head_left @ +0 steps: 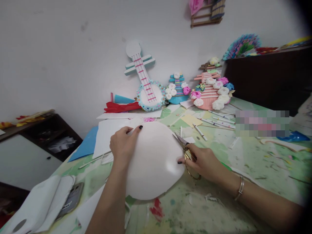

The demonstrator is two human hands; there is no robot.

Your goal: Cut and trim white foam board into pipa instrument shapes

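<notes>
A large rounded sheet of white foam board [153, 159] is held up over the table in the head view. My left hand [124, 143] grips its upper left edge, thumb on the front face and fingers behind. At the board's right edge, my right hand [201, 159] is closed around gold-handled scissors [184, 144]. Their blades are slightly apart and point up and left, by the board's upper right rim. The right thumb lies at the handle, near the board. Whether the blades have the rim between them is hard to make out.
A green, paint-stained table [243, 169] carries markers [220, 120], white sheets [107, 136], scraps and a phone [71, 198]. Decorated model instruments, one a white lute [146, 87], lean along the wall. A dark cabinet [268, 71] stands at right, a low shelf [53, 133] at left.
</notes>
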